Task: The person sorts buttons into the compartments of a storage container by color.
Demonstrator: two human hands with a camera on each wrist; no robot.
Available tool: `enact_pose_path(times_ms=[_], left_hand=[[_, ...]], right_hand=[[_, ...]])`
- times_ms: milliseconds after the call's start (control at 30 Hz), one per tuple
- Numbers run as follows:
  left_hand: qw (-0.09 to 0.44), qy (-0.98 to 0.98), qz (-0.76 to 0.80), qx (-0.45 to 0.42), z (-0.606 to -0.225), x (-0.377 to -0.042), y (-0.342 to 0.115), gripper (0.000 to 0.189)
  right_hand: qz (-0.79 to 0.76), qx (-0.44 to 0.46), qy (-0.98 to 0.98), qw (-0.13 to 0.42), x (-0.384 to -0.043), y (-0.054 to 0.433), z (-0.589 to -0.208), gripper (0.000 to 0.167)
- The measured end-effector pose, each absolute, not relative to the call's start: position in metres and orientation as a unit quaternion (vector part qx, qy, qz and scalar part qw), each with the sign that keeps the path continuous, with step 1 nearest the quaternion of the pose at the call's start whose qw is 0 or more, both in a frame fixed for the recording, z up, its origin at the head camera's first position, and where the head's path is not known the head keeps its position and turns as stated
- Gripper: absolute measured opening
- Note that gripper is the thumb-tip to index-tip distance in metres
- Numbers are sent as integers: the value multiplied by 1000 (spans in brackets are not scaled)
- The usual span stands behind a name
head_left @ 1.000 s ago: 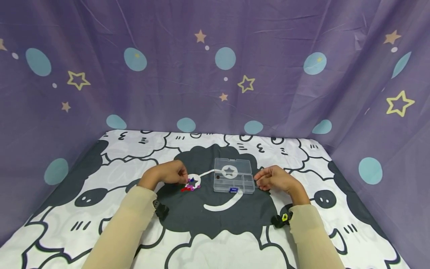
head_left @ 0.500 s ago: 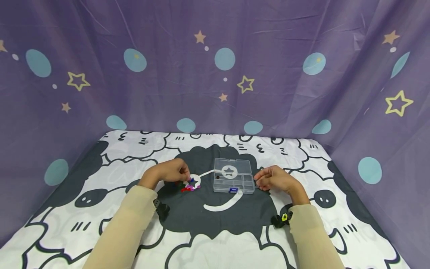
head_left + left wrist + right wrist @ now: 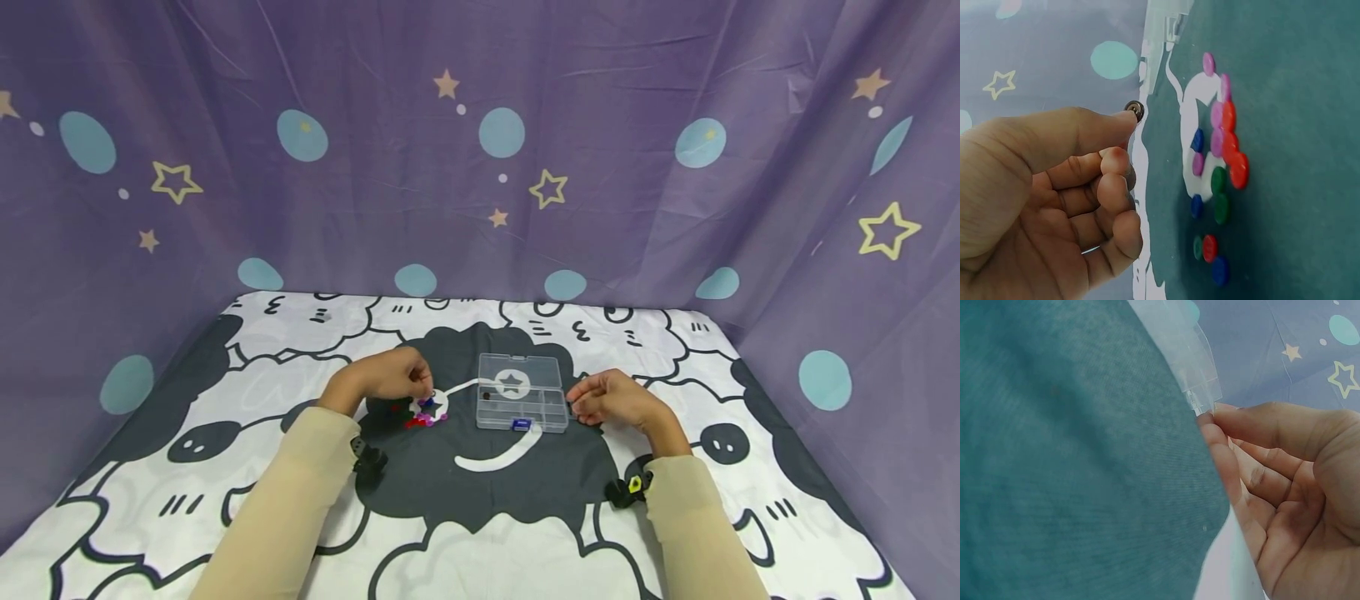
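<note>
A small dark brown button (image 3: pixel 1135 110) is pinched between thumb and forefinger of my left hand (image 3: pixel 392 375), its other fingers curled below. Beneath and beside that hand lie several loose buttons on the cloth: red buttons (image 3: pixel 1239 170), purple buttons (image 3: pixel 1217 142), green buttons (image 3: pixel 1221 208) and blue buttons (image 3: pixel 1220 270). To their right stands a clear plastic box (image 3: pixel 504 412), lid (image 3: pixel 495 364) raised open at the back. One small dark button (image 3: pixel 486 396) sits in its left compartment. My right hand (image 3: pixel 618 404) pinches the box's right edge with thumb and fingertips.
The table is covered with a sheep-print cloth (image 3: pixel 510 492); the box and buttons lie on a dark patch of it. A blue label (image 3: pixel 522 424) marks the box's front. Behind the table hangs a purple curtain (image 3: pixel 420 217) with stars.
My left hand has lifted slightly and shifted right, towards the box, uncovering more buttons. My right hand and the box have stayed where they were.
</note>
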State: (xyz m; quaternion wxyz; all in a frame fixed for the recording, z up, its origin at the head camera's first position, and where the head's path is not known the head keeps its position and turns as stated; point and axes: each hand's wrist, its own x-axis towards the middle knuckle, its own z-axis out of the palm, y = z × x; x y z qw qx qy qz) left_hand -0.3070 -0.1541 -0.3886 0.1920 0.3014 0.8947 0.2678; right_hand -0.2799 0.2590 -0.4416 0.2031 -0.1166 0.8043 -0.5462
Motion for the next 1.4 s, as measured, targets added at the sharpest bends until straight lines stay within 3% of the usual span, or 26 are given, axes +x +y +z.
enact_pose_path(times_ms=[1400], left_hand=[[187,888,259,331,-375,-312,-104,15]], right_hand=[[-550,-114,802,204,-279,258,-442,21]])
